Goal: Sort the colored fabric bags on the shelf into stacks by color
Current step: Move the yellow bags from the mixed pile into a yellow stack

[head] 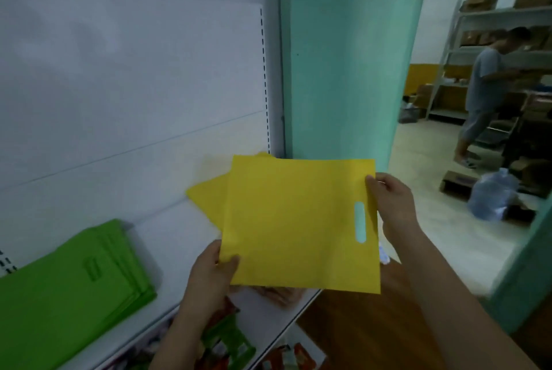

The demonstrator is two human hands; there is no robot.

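A flat yellow fabric bag (292,220) with a cut-out handle slot hangs in the air over the right end of the white shelf (176,238). My left hand (213,271) pinches its lower left corner, thumb on top. My right hand (394,205) pinches its right edge beside the slot. Under it, another yellow bag (206,199) lies on the shelf, mostly covered. A stack of green bags (74,280) lies on the shelf at the left.
A teal pillar (343,55) stands right of the shelf upright. Coloured packages (227,342) sit on a lower shelf. Beyond the doorway a person (484,85) stands by racks of boxes, with a blue plastic bag (490,196) on the floor.
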